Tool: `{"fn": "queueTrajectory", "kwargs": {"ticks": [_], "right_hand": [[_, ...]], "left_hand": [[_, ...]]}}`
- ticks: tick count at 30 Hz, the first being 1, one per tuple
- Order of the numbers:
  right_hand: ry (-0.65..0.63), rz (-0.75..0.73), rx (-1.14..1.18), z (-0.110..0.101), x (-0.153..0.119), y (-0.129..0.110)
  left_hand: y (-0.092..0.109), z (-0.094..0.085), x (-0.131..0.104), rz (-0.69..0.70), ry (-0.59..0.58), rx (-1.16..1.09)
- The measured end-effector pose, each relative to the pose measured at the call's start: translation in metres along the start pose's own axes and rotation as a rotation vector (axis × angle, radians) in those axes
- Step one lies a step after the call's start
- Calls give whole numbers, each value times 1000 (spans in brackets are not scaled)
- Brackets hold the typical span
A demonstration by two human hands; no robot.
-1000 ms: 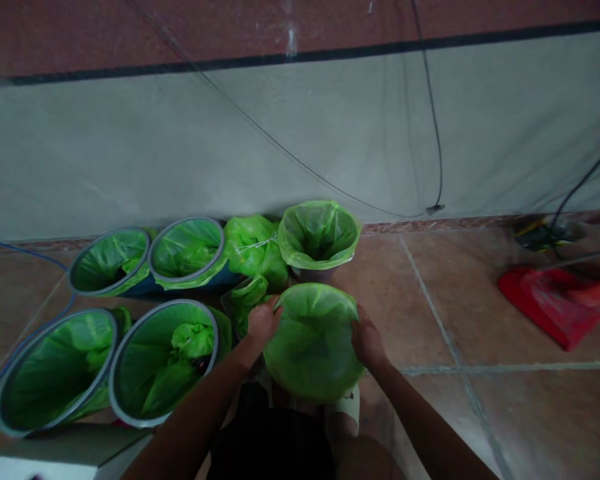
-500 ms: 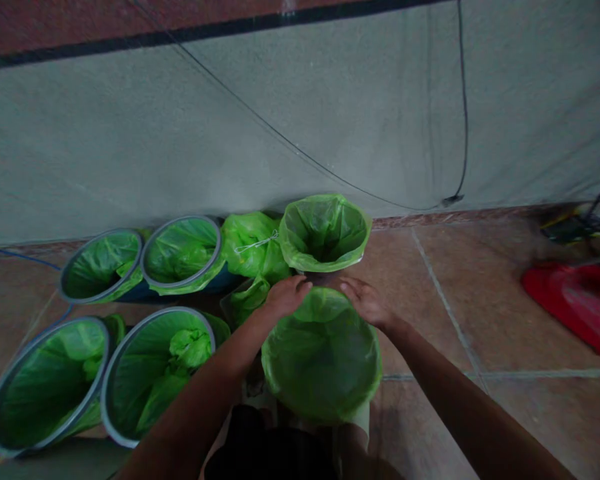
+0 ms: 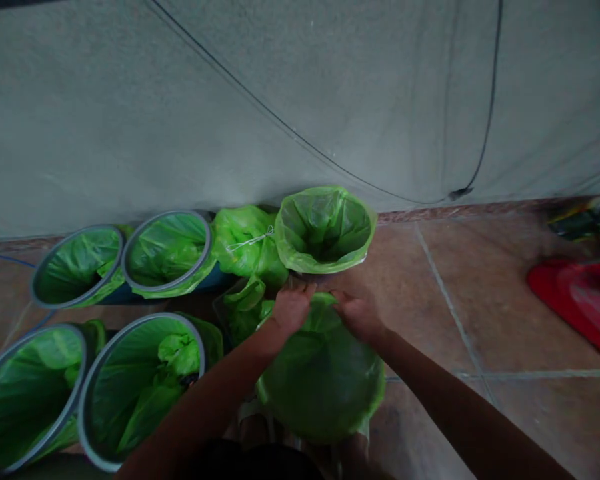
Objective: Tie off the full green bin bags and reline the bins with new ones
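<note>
Nearest the body, a green-lined bin (image 3: 321, 390) stands upright on the tiled floor (image 3: 530, 313), just in front of the person's legs, its round mouth facing up. Both hands meet its far rim and sit close together with a small gap between them. The left hand (image 3: 293, 309) is partly closed, its fingers bent over the liner's edge left of the middle; the right hand (image 3: 359, 316) is curled in the same way on the right of it. The fingertips are too dim to make out fully.

To the left are two large grey-rimmed bins (image 3: 143, 393), side by side, lined in green; the one closer to the hands has crumpled green plastic (image 3: 179, 355) inside. Just beyond the left hand is a small container (image 3: 244, 310) stuffed with green plastic.

Farther off, along the wall (image 3: 230, 133), stand two more grey-rimmed bins (image 3: 167, 250), then a green bag (image 3: 247, 240) tied with white string, and a second green-lined bin (image 3: 326, 230). A red object (image 3: 575, 293) lies well apart on the right. A dark cable (image 3: 280, 120) droops across the wall.
</note>
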State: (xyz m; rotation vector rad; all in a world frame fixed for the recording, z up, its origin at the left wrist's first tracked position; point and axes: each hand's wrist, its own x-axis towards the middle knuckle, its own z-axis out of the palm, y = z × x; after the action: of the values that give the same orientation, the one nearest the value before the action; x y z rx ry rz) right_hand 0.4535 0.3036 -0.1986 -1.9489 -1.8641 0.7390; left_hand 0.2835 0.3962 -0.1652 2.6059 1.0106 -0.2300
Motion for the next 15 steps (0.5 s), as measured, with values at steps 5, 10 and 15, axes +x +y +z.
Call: {"fn": "queueTrajectory", "kwargs": {"ticks": [5,10,15], "right_hand": [[168,313,-11,1,-41,20],[194,531,-26,5,-90,29],[352,364,-17,-31,-47,29]], "left_hand": [[-22,-11,-14,-206,148,-259],[-55,-3,-26,-388,96,-548],[-50,-1,-15,-373,104,-475]]}}
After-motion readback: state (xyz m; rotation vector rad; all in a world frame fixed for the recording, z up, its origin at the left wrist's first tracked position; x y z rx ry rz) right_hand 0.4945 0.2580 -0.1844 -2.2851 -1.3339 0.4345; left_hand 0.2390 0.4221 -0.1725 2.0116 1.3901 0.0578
